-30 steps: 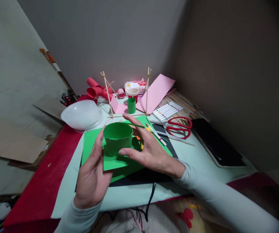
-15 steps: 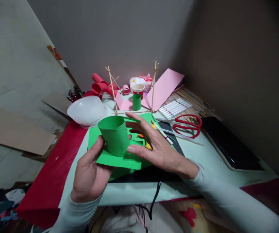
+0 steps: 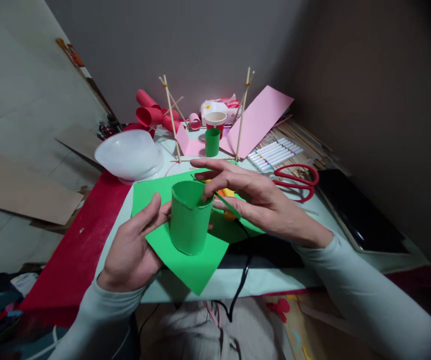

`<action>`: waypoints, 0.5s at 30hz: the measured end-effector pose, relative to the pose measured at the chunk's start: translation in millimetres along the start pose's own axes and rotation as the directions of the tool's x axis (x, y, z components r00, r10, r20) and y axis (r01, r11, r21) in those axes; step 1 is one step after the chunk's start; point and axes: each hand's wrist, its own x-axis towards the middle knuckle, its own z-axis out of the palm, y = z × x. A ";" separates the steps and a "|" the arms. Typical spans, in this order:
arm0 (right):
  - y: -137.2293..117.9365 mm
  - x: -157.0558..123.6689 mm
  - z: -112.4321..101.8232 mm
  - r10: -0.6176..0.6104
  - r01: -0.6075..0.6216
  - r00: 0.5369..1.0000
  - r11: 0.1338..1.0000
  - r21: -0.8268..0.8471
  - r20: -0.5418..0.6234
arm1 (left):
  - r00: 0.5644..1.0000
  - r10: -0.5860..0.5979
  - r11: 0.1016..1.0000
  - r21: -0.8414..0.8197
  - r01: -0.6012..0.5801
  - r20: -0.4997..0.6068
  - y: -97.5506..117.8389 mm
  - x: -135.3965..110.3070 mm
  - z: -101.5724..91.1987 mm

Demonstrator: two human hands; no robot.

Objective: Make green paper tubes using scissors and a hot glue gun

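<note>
A green paper cylinder (image 3: 189, 217) stands upright on a loose square of green paper (image 3: 196, 262). My left hand (image 3: 131, 250) is under and beside them, thumb on top of the paper and touching the cylinder's left side. My right hand (image 3: 255, 197) reaches over from the right, its thumb and forefinger pinching the cylinder's far rim, the other fingers stretched out. A larger green sheet (image 3: 151, 192) lies on the table beneath.
A white plastic bowl (image 3: 129, 155) lies upside down at the left. Behind are a stick frame (image 3: 172, 122), a small green cup (image 3: 212, 142), a paper cup (image 3: 215, 120), red paper rolls (image 3: 150, 112), pink paper (image 3: 258, 120), markers (image 3: 273, 152), red scissors (image 3: 298, 180) and a black tablet (image 3: 358, 210).
The cylinder and its green square have been lifted and turned toward me, the square now corner-first. My right hand moved from the cylinder's side up to its rim.
</note>
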 end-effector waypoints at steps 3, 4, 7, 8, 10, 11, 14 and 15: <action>1.1 0.2 1.6 0.024 -0.024 1.000 0.999 0.029 -0.008 | 1.000 -0.031 0.999 -0.011 0.031 0.004 1.2 -0.2 -3.3; 1.2 0.3 2.1 0.028 -0.027 0.999 0.999 0.028 -0.023 | 0.999 -0.042 0.999 -0.006 0.042 0.008 1.5 -0.6 -4.2; 0.0 0.7 3.3 0.029 -0.029 0.996 1.000 0.010 -0.083 | 0.999 -0.051 0.999 0.015 0.051 -0.002 1.7 -2.6 -6.6; -0.8 0.7 3.7 0.028 -0.027 0.995 1.000 0.006 -0.096 | 0.999 -0.038 0.999 0.017 0.038 -0.006 1.6 -3.4 -7.2; -2.5 0.7 4.5 0.025 -0.025 0.993 1.000 0.000 -0.117 | 1.000 -0.008 1.000 0.015 0.008 -0.003 0.6 -5.2 -8.5; -3.1 0.6 5.0 0.026 -0.027 0.991 1.000 -0.001 -0.128 | 1.000 0.005 1.000 0.012 -0.005 0.005 -0.5 -6.2 -9.1; -2.6 -0.1 7.2 0.057 -0.052 0.979 0.998 0.034 -0.194 | 0.999 0.037 0.999 0.009 -0.037 0.015 -6.7 -9.3 -10.8; -1.8 -0.3 8.3 0.062 -0.052 0.972 0.997 0.050 -0.225 | 0.998 0.063 0.998 0.000 -0.063 0.004 -9.7 -10.2 -10.8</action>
